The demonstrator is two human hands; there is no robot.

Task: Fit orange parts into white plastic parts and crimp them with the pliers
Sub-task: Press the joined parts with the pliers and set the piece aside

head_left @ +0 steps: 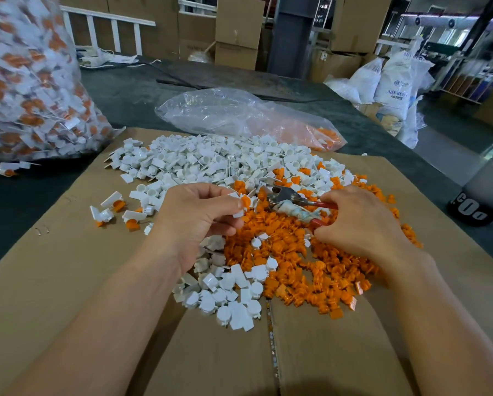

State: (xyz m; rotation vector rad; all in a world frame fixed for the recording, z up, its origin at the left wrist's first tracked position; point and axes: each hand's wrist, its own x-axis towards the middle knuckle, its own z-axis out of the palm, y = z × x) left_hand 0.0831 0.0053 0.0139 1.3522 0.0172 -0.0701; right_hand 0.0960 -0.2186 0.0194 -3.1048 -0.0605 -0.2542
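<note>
My left hand [199, 215] pinches a white plastic part with an orange part in it [243, 202] above the heap. My right hand [359, 221] grips the red-handled pliers [288, 200], whose metal jaws point left, close to the held part. A pile of loose orange parts [305, 270] lies under and in front of both hands. Loose white parts [199, 164] are heaped behind, and more white parts [231, 295] lie at the near side.
All this lies on flattened cardboard [68, 281] over a dark table. A big clear bag of assembled pieces [30, 87] stands at far left. Another plastic bag [239, 115] with some orange parts lies behind. A few assembled pieces [116, 212] sit at left.
</note>
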